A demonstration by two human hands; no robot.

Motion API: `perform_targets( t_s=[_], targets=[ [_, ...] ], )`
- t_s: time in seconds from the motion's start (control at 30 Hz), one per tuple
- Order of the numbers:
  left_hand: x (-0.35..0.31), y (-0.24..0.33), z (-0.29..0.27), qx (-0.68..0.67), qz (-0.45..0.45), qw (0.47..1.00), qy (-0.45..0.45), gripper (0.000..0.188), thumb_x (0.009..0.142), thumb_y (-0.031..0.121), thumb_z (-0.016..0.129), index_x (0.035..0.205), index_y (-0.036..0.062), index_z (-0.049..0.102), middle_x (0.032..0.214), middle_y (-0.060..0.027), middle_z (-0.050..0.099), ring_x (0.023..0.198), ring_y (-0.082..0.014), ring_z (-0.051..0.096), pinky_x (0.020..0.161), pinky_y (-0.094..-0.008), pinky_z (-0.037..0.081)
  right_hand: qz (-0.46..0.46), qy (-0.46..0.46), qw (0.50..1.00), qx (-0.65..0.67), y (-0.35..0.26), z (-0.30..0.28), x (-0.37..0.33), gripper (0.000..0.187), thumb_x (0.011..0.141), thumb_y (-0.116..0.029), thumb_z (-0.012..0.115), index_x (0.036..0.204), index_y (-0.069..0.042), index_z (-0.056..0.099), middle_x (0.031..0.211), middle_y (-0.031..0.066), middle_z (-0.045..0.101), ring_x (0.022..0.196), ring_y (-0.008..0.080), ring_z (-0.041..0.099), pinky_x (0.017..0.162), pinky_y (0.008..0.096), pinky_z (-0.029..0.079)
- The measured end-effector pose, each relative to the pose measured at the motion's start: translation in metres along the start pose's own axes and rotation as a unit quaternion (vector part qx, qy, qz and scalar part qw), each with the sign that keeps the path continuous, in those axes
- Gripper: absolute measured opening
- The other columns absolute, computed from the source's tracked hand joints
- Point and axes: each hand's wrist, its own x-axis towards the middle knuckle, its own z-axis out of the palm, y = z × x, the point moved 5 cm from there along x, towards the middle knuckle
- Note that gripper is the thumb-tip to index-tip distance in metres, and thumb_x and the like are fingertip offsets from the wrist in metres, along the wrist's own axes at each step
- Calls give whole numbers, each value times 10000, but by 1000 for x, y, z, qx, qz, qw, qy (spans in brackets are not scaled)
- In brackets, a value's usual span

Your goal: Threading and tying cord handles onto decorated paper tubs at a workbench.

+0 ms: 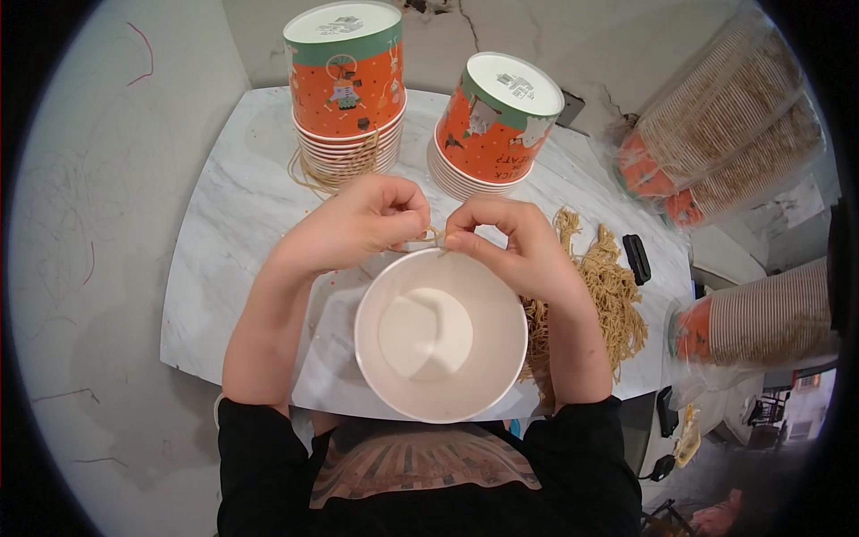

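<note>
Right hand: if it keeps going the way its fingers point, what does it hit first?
The right hand points its fingertips left, at the left hand. They nearly meet over the twine at the white cup rim, so likely the left fingertips first; depth unclear.

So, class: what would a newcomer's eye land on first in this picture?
The open white paper bucket at centre, with the left hand and right hand pinching tan string at its far rim. Behind stand two upside-down stacks of orange illustrated paper buckets, on the white marble table.
</note>
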Motion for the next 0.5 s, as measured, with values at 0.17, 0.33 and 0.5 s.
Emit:
perform_targets(
  t_s=[0.17,0.33,0.5],
  targets=[
    [-3,0,-3,-1,-25,1000,-4,164,937,176,629,853,35,637,759,52,580,688,-23,505,618,-212,423,12,-10,999,31,3,2,2,116,914,-94,724,926,17,694,881,26,693,862,92,614,813,278,493],
    [-2,4,0,-4,16,1000,22,159,944,170,645,878,25,639,770,54,573,720,-19,501,637,-214,417,6,55,997,54,-1,1,3,138,892,-110,753,936,8,696,880,12,694,873,86,610,814,276,494],
    [1,3,3,27,81,996,31,171,956,167,648,898,10,616,774,66,550,725,-20,474,639,-217,404,-60,89,991,74,2,8,7,159,878,-111,756,926,24,687,808,23,671,783,93,608,714,262,503]
  ],
)
